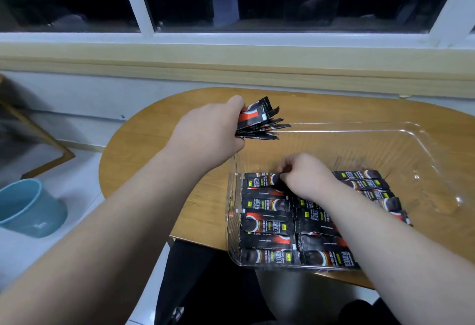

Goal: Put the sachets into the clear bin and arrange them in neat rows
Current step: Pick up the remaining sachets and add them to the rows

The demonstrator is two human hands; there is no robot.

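The clear bin (437,170) sits on the wooden table, its near half filled with black and red sachets (267,224) laid flat in rows. My left hand (208,132) hovers above the bin's far left corner and grips a fanned bundle of sachets (259,119). Inside the bin, my right hand (305,173) pinches the end of the top sachet of the left row (259,179), which lies flat on the pile. My right forearm hides part of the middle rows.
The oval wooden table (154,150) stands against a wall under a window sill (231,60). A light blue bucket (28,206) is on the floor at the left. The bin's far half (347,145) holds no sachets.
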